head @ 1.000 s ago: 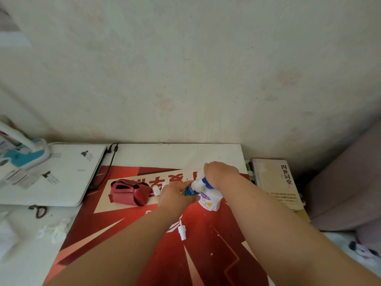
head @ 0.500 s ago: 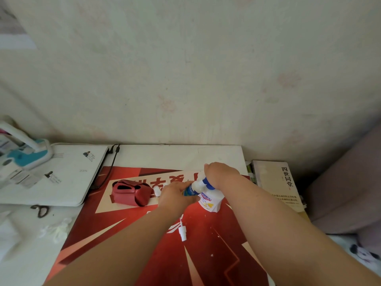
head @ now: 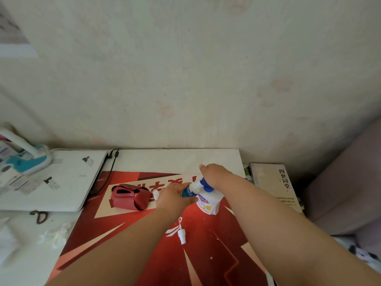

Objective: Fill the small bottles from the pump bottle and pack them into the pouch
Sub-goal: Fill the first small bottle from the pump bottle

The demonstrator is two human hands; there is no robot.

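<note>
From the head camera, the job looks to be at the filling step. The left hand (head: 175, 197) is wrapped around a small blue bottle (head: 188, 192). It holds the bottle tipped, with its open end up against the white spout of the pump bottle (head: 207, 201). The fingers are curled tight on the small bottle, so only a bit of its blue label shows.

The right hand (head: 216, 175) sits on top of the pump bottle's blue pump head. The palm is pressing down flat and the fingers are bent over it. I cannot tell how far the pump is pushed in, because the hand hides it.

The pump bottle stands on the red poster (head: 206, 254) that covers the desk. A white spray cap (head: 181, 236) with its thin tube lies on the poster, nearer the person and apart from both hands. I think it belongs to the small bottle.

The red pouch (head: 129, 197) lies on the poster to the left of the left hand, with its mouth open. A small white thing (head: 156, 194) sits between the pouch and the left hand, but it is too small to name.

Next, I think the small bottle must stay lined up with the spout while the pump gets pressed. If it slips, the liquid could spill on the poster. After that, the cap needs to go back on.
</note>
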